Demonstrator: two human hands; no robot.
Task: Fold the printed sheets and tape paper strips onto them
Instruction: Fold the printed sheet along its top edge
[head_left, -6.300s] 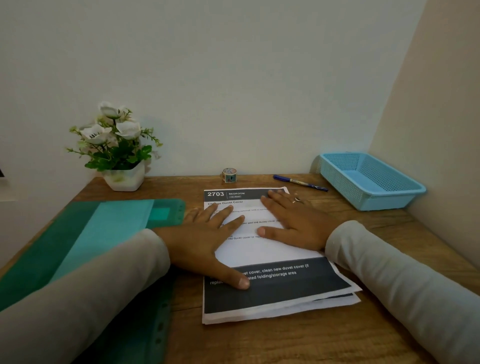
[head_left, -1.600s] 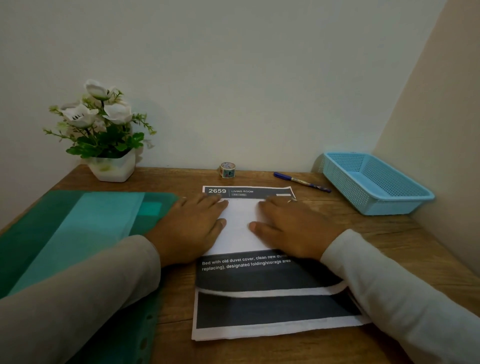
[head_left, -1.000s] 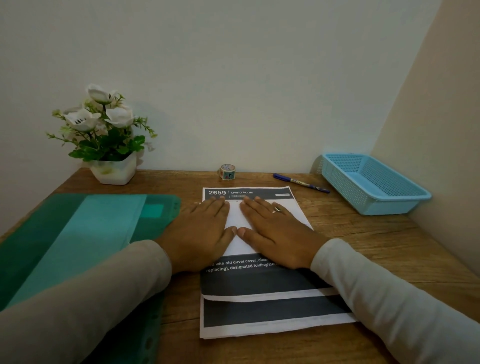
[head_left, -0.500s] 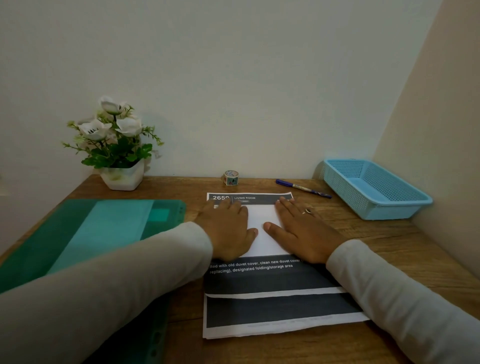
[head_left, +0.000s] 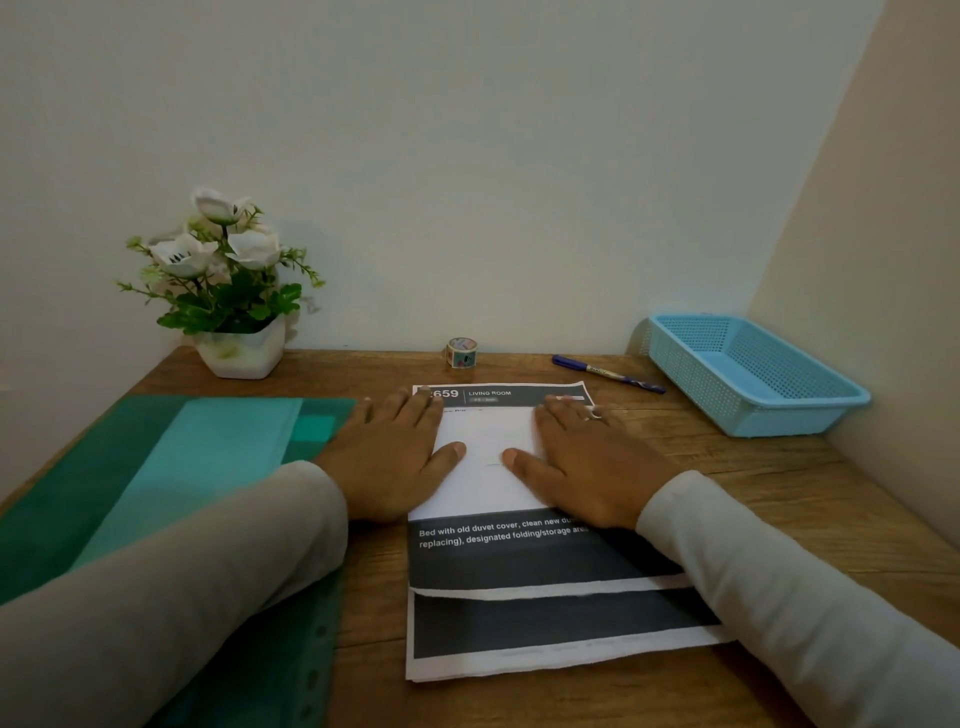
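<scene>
Over the last second the two hands have slid apart: they were side by side at the centre of the white flap, thumbs almost touching, and now the left hand (head_left: 395, 457) lies over the flap's left edge and the right hand (head_left: 587, 462) over its right, with bare paper showing between the thumbs. Both hands are flat, fingers straight and lightly spread, pressing down rather than pinching anything. This reads as a smoothing stroke from the middle outward, setting the crease of the folded sheet (head_left: 488, 447), which lies on top of the stack of printed sheets (head_left: 519, 623) in the middle of the desk (head_left: 779, 493). A few seconds earlier a different sheet, headed 2703 BEDROOM, was on top, so the folding appears to be working through the stack. The taping looks not yet begun: the tape roll (head_left: 461, 352) stands untouched near the wall, and no paper strips can be made out. The header reads "659 LIVING ROOM", its first digit partly under a left fingertip; the dark band below reads "Bed with old duvet cover, clean new du…" and "replacing), designated folding/storage are…", cut off by the right wrist. The print on the pen (head_left: 608, 373) is too small to read.
</scene>
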